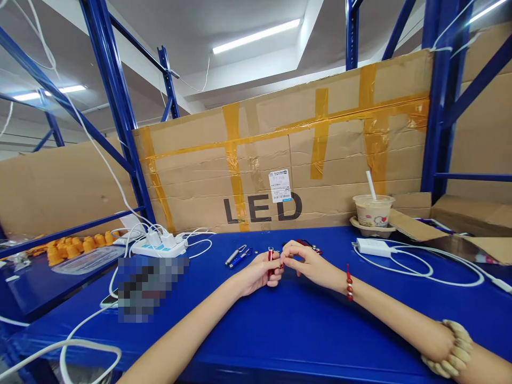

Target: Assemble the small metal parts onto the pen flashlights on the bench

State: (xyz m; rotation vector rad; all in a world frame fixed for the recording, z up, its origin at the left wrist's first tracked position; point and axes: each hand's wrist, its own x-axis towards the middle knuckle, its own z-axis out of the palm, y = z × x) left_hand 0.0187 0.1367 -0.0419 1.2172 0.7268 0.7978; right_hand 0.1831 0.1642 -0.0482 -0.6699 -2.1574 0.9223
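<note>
My left hand (260,272) is closed around a small red pen-shaped tube (271,257) with a silver tip, held upright over the blue table (280,330). My right hand (306,261) meets it from the right, fingers pinched together at the tube's side. What the right fingers hold is too small to make out. A red bead bracelet sits on my right wrist. Two more small tubes, one silver and one blue (237,256), lie on the table just left of my hands. More small parts (314,247) lie behind my right hand.
A taped cardboard box marked LED (280,165) stands along the table's back. A white power strip (160,246) with plugs and cables sits at left, orange pieces (76,246) beyond it. A lidded drink cup (373,210) and a white charger (374,247) with cable are at right.
</note>
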